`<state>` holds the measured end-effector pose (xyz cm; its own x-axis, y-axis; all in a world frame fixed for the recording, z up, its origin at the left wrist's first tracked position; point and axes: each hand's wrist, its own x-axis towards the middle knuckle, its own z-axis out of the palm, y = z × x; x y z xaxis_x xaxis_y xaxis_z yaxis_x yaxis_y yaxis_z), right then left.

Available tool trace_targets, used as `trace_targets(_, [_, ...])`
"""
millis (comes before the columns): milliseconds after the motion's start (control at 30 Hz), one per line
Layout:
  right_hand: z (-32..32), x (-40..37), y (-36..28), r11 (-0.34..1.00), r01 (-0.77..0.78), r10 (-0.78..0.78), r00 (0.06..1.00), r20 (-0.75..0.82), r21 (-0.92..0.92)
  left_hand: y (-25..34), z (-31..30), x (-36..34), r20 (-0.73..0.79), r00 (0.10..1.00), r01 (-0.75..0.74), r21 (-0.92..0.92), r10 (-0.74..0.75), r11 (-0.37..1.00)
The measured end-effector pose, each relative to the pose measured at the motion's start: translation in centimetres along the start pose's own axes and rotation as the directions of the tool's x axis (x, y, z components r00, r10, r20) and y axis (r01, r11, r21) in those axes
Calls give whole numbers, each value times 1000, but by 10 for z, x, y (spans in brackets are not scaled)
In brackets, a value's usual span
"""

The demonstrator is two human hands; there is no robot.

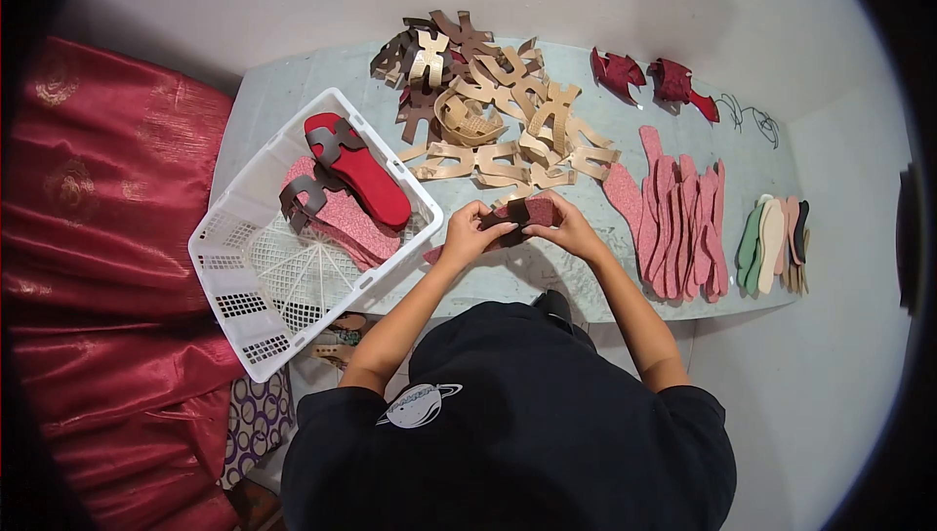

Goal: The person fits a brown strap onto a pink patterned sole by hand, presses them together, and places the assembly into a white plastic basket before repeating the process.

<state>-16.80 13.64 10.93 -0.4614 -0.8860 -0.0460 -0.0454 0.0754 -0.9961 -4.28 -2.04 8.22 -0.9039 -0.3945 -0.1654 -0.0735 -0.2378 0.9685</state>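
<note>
Both hands meet over the near part of the table, holding a pink sandal sole with a dark brown strap across it. My left hand grips the strap side, its thumb pressed on the piece. My right hand pinches the other side between thumb and fingers. Part of the sole shows below my left hand; the fingers hide the rest. Just beyond lies a heap of beige strap pieces, with dark brown strap pieces at its back left.
On the left, a white plastic basket holds a red-soled sandal and pink soles with a dark strap. A row of pink soles lies right. Green, cream and black soles are farther right. Dark red straps and thin cord sit behind.
</note>
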Motion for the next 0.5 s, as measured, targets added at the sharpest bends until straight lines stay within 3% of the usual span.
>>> trace_targets(100, [5,5,-15,997,34,-35,999,-12,-70,14,-11,-5,78,997,-26,-35,28,999])
trace_targets(233, [12,15,-49,991,11,3,994,109,-133,46,-18,-20,124,991,-45,23,42,999])
trace_targets(400, [29,31,-89,992,99,-80,974,212,-79,86,-29,-34,124,992,-20,13,18,1000])
trace_targets(433, [31,34,-95,991,109,-88,971,221,-83,89,-34,-36,140,988,-70,88,58,994])
trace_targets(500, [37,38,-102,1000,17,-11,954,298,-17,93,-41,-43,149,984,-124,166,100,978])
